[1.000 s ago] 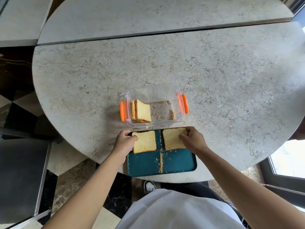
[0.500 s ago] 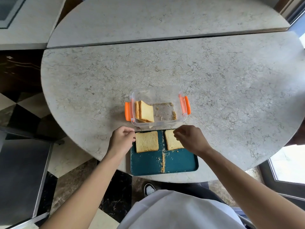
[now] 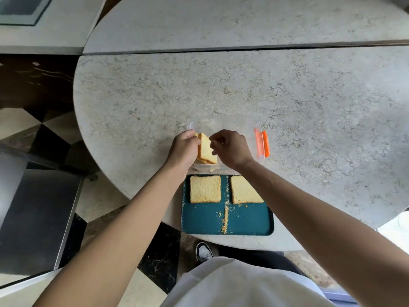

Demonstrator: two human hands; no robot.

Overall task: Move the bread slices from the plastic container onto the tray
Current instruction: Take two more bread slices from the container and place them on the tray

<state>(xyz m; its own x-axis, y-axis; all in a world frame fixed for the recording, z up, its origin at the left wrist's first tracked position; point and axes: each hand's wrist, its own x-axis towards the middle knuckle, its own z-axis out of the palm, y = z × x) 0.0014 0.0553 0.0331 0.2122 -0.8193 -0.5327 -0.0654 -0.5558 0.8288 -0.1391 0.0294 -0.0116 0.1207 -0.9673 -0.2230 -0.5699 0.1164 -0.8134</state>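
Note:
A clear plastic container (image 3: 234, 123) with orange clips (image 3: 262, 142) stands on the stone table just beyond a teal tray (image 3: 245, 224). Two bread slices lie flat on the tray's far half, one at the left (image 3: 205, 189) and one at the right (image 3: 243, 191). A few more slices (image 3: 207, 149) stand on edge in the container's left end. My left hand (image 3: 184, 149) is wrapped around them from the left. My right hand (image 3: 230, 148) reaches in from the right, its fingertips pinching the edge of the front slice. The container's left clip is hidden by my left hand.
A line of crumbs (image 3: 225, 220) runs down the tray's middle. The tray sits at the round table's (image 3: 309, 107) near edge, above my shoe (image 3: 204, 251). A dark metal unit (image 3: 33, 218) stands to the left on the checkered floor.
Both hands have left the two slices lying on the tray and moved up into the container, where they now close on the standing slices. The camera has shifted.

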